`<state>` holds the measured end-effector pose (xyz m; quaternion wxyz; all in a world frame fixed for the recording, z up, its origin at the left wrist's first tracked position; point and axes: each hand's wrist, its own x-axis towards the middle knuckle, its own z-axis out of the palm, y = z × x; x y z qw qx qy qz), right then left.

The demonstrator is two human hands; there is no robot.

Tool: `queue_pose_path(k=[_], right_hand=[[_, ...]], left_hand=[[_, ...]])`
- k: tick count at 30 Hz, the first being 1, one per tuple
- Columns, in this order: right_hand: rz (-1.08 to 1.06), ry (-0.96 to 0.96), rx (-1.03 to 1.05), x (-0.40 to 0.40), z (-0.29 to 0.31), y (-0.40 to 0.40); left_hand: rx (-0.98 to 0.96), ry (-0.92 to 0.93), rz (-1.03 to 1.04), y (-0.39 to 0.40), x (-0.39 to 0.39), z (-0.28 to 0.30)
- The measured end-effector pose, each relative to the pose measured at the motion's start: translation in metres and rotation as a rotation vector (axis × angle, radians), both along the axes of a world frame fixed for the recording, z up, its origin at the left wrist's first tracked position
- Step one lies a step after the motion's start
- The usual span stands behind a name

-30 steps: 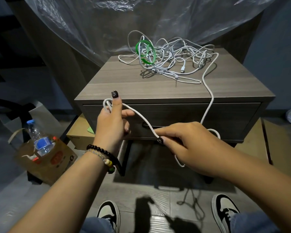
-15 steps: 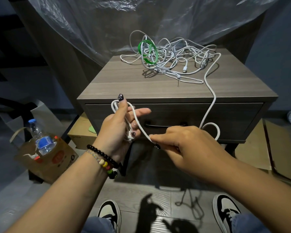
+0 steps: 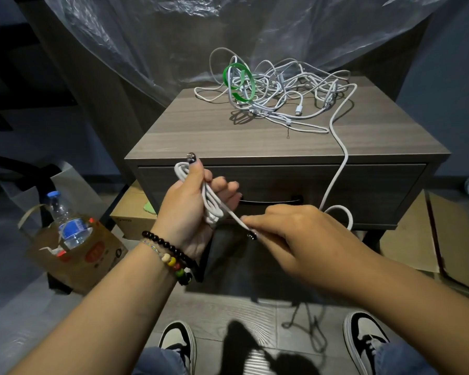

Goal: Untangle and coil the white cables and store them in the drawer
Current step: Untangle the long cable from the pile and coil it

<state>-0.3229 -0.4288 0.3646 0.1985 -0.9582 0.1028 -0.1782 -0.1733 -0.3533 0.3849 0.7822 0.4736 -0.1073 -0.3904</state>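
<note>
Since a second ago: more loops gathered on left hand (image 3: 194, 201), right hand (image 3: 287, 234) drawn in closer to it, slack between them shortened.

Left hand: thumb up, fingers partly curled around a small bundle of white cable (image 3: 210, 204); several turns hanging across the palm. Right hand: thumb and forefinger pinched on the same cable just beside the bundle, remaining fingers loosely folded. Beaded bracelets (image 3: 171, 255) on left wrist.

Run of the cable: from the pinch, under the right hand, a loop showing at (image 3: 339, 212), then up over the front edge of the nightstand (image 3: 201, 136) and back into the tangled pile (image 3: 284, 96) at the rear of the top. Green band (image 3: 238, 82) caught in the pile. One white plug end visible at the pile's near side.

Drawer (image 3: 363, 185) shut, dark handle partly hidden behind the hands.

Step in hand, judged: coiling the first freed cable; pile not yet sorted, nothing stored. Next move calls for feeding another length across to the left hand and laying it as one more turn, with steady tension so the far end slips out of the pile without dragging it forward. Snagging likely where it enters the tangle.

Writing: blue label on water bottle (image 3: 68, 226) and red print on brown paper bag (image 3: 92, 255), neither legible.
</note>
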Motion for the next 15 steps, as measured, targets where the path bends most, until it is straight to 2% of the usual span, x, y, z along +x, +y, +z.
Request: queue_pose_path(k=[4, 6, 9, 12, 15], right_hand=[[-0.069, 0.015, 0.049, 0.0, 0.009, -0.006], [-0.093, 0.028, 0.057, -0.001, 0.013, -0.011], [-0.118, 0.053, 0.051, -0.006, 0.018, -0.015], [-0.109, 0.108, -0.055, -0.01, 0.017, -0.01], [-0.027, 0.123, -0.054, -0.009, 0.014, -0.004]], left_hand=[[-0.117, 0.147, 0.081, 0.005, 0.025, 0.009], [-0.162, 0.151, 0.12, 0.011, 0.038, 0.014], [-0.092, 0.023, 0.105, 0.018, 0.043, 0.016], [-0.009, -0.118, -0.068, 0.017, 0.034, 0.011], [0.093, -0.252, -0.176, 0.015, 0.024, 0.004]])
